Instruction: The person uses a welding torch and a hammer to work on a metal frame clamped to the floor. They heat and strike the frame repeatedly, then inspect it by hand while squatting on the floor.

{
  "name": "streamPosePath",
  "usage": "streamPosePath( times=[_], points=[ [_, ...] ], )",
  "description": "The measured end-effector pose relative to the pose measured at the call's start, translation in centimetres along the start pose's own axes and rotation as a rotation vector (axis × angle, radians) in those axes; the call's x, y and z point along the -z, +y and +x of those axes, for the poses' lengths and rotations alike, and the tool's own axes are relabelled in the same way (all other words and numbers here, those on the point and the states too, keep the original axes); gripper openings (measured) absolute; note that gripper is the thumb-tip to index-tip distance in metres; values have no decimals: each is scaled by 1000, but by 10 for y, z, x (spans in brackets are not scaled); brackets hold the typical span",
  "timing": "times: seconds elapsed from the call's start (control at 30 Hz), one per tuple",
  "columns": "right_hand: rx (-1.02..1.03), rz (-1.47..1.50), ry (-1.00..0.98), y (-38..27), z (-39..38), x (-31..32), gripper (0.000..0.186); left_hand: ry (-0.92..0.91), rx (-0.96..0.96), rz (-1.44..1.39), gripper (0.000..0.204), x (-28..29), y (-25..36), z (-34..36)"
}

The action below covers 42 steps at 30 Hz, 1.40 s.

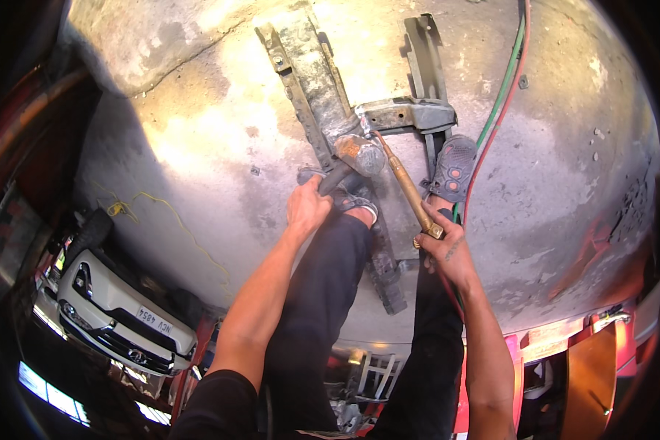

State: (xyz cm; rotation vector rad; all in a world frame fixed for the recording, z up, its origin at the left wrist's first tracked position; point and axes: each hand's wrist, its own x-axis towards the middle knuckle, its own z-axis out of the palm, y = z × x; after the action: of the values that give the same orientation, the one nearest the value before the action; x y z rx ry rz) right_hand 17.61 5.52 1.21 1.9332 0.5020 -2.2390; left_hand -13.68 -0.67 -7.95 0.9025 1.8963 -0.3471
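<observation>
My left hand (pixel 308 202) is wrapped round the dark handle (pixel 335 178) of a hammer, whose rusty, heavy head (pixel 359 154) rests over the welded steel frame (pixel 309 70). In my right hand (pixel 444 246) is a brass cutting torch (pixel 407 183), its copper tip angled up to the joint beside the hammer head, where a short crossmember (pixel 396 114) meets the long grey rail. Whether a flame burns at the tip I cannot tell. One sandalled foot (pixel 453 169) is at the right rail; the other (pixel 356 205) is partly hidden behind the hammer and left hand.
Green (pixel 510 66) and red (pixel 491 125) hoses run across the stained concrete floor (pixel 198 132). A yellow cord (pixel 165 207) lies at left, near a white vehicle's front end (pixel 125 312). Red and orange panels (pixel 590 374) and assorted metal parts (pixel 374 378) are along the lower edge.
</observation>
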Motion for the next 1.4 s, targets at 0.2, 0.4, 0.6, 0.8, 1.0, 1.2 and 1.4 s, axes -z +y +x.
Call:
streamPosePath(
  times=[0.2,0.4,0.6,0.8,1.0,1.2,1.4],
  points=[
    [-8,20,-1,-2,0,2,71,-37,-36,111,34,7,-3,5],
    [-8,16,-30,-2,4,6,71,-82,-137,258,31,25,14,0],
    [-11,57,-36,18,12,11,67,-61,-444,130,24,73,77,-56],
    [260,35,-103,53,29,28,54,-12,-913,-100,25,110,170,-106],
    [-19,-32,-41,-3,12,30,66,71,-762,-77,25,65,52,-8],
    [37,-6,0,-1,11,25,69,-21,-218,267,17,70,-61,9],
    [36,-1,-21,1,12,16,69,-41,-123,244,19,79,-51,-32]
  ],
)
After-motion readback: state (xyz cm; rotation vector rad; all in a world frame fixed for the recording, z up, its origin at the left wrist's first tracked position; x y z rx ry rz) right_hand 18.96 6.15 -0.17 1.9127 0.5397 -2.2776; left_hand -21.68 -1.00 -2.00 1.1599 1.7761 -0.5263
